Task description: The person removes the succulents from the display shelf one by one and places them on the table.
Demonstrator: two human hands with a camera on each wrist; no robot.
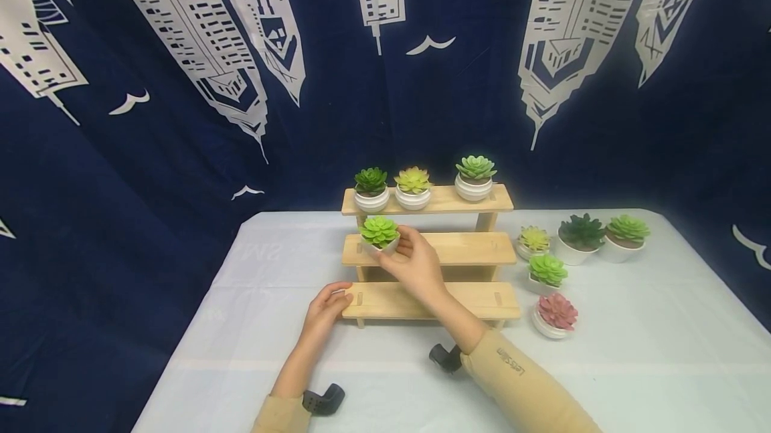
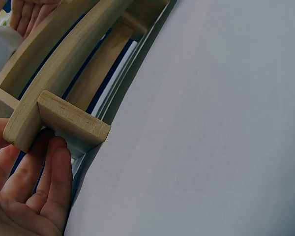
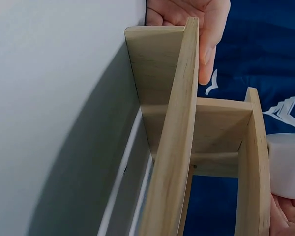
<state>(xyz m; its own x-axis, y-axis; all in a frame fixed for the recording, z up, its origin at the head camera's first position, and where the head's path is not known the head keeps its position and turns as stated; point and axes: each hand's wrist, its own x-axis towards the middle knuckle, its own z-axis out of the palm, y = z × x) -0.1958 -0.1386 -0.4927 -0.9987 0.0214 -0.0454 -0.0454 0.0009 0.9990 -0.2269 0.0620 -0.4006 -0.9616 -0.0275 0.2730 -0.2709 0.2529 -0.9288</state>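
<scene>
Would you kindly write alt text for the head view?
A right hand holds a green succulent at the middle shelf of a wooden stand; the left hand grips the bottom shelf. Three succulents sit on top, five more on the table at right.

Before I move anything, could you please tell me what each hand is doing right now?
Left hand: closed, gripping the left end of the bottom shelf.
Right hand: closed, holding a green plant in a white pot.
</scene>
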